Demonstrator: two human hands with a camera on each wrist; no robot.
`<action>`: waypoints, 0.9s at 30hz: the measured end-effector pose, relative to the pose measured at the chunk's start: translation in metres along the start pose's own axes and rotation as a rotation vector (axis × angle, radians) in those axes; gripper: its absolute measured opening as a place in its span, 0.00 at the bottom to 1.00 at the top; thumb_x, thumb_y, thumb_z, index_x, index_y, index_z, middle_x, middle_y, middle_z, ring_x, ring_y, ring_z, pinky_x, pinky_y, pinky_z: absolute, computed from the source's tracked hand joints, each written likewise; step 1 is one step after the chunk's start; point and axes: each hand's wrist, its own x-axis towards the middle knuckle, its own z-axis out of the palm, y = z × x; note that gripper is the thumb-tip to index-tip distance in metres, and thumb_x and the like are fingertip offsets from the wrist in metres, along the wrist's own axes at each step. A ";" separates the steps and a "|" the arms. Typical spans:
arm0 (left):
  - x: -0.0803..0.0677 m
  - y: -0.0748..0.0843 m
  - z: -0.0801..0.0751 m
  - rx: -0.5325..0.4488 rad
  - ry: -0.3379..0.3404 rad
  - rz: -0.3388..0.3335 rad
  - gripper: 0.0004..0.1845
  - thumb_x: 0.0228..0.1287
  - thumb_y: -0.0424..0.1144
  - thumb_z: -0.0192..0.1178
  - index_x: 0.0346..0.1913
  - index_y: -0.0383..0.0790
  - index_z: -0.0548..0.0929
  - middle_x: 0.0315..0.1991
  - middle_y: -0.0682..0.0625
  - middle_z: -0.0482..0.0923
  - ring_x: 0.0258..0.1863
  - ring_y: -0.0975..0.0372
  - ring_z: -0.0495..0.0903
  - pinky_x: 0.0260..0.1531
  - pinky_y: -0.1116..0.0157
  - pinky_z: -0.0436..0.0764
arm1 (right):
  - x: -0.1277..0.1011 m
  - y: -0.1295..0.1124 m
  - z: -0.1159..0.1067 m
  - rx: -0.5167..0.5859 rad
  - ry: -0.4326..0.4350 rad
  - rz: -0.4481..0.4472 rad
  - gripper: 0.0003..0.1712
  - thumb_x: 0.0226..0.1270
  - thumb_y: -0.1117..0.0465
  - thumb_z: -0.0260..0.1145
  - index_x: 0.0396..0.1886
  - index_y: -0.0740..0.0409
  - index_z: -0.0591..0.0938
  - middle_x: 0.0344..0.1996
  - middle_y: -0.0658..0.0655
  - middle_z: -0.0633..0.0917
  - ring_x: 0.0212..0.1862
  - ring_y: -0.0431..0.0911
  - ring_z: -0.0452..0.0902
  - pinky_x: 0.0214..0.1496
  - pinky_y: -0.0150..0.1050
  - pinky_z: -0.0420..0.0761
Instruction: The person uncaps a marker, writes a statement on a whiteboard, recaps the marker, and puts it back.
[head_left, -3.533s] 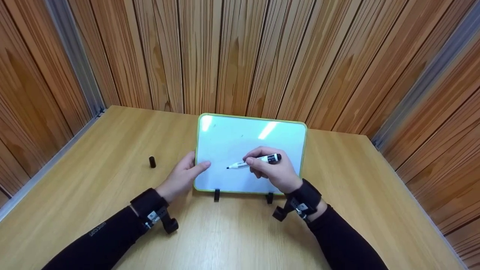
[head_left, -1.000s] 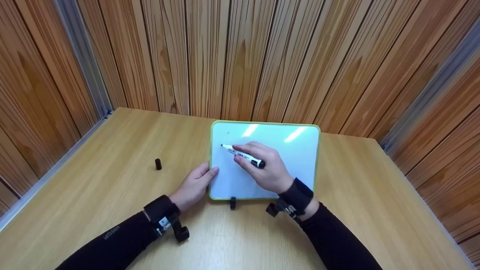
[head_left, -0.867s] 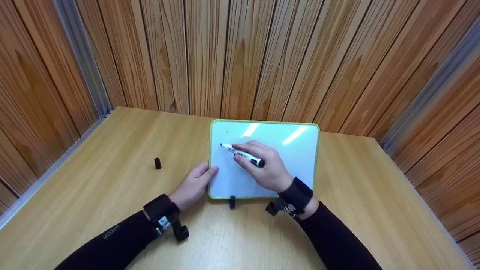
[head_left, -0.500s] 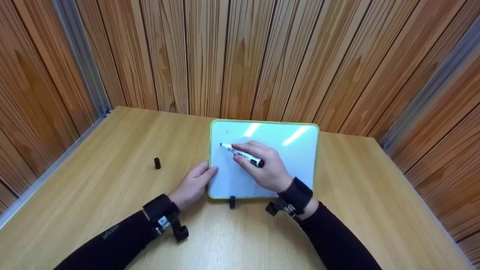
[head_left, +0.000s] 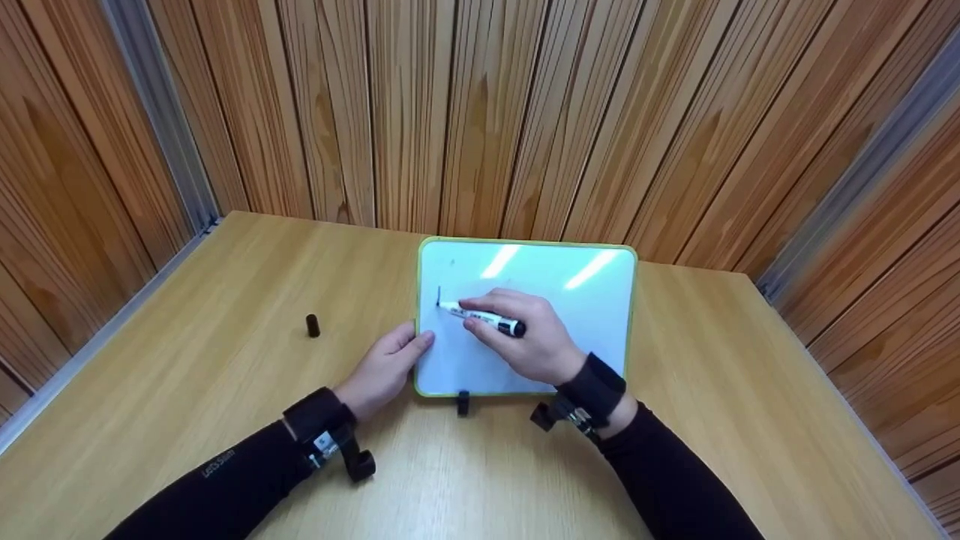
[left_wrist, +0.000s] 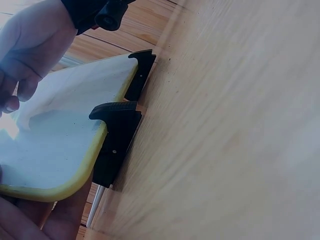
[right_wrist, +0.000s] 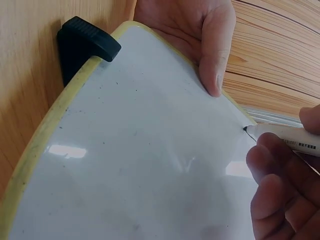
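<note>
A small whiteboard (head_left: 570,300) with a yellow-green frame leans on two black feet (head_left: 463,403) at the table's middle. My right hand (head_left: 529,341) grips a white marker (head_left: 484,318) with a black end. Its tip touches the board near the left edge, just below a short dark stroke (head_left: 439,294). My left hand (head_left: 382,367) holds the board's left edge, thumb (right_wrist: 215,50) lying on the white surface (right_wrist: 135,160) and fingers (left_wrist: 30,220) behind the frame. The marker (right_wrist: 287,137) and my right fingers (right_wrist: 280,190) show in the right wrist view.
A black marker cap (head_left: 313,325) stands on the wooden table (head_left: 225,300) left of the board. Wood-panelled walls (head_left: 450,112) close in behind and on both sides. The left wrist view shows the board (left_wrist: 55,135) and a foot (left_wrist: 117,135) from beside.
My right hand carried the marker from the board's middle to its upper left. In the last half second the tip slid down and left a short dark stroke. The left hand stayed.
</note>
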 end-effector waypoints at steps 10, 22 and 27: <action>0.000 -0.001 0.000 -0.036 0.008 -0.012 0.27 0.93 0.39 0.46 0.81 0.25 0.67 0.76 0.33 0.75 0.74 0.48 0.76 0.71 0.55 0.78 | -0.001 -0.001 0.000 0.002 -0.078 -0.022 0.12 0.83 0.64 0.71 0.58 0.63 0.92 0.47 0.56 0.94 0.49 0.47 0.90 0.50 0.42 0.88; -0.002 0.001 -0.001 -0.063 0.026 -0.042 0.28 0.91 0.39 0.42 0.81 0.23 0.67 0.82 0.35 0.67 0.83 0.47 0.61 0.83 0.47 0.57 | -0.001 -0.003 -0.002 0.010 -0.180 0.042 0.12 0.84 0.59 0.71 0.57 0.60 0.93 0.47 0.53 0.95 0.50 0.44 0.90 0.53 0.42 0.88; -0.002 0.000 0.000 -0.046 0.043 -0.038 0.27 0.90 0.38 0.44 0.79 0.21 0.69 0.77 0.33 0.72 0.78 0.46 0.68 0.80 0.49 0.63 | -0.002 -0.004 -0.003 0.020 -0.219 0.060 0.13 0.85 0.59 0.70 0.57 0.61 0.93 0.46 0.54 0.95 0.45 0.43 0.88 0.47 0.39 0.84</action>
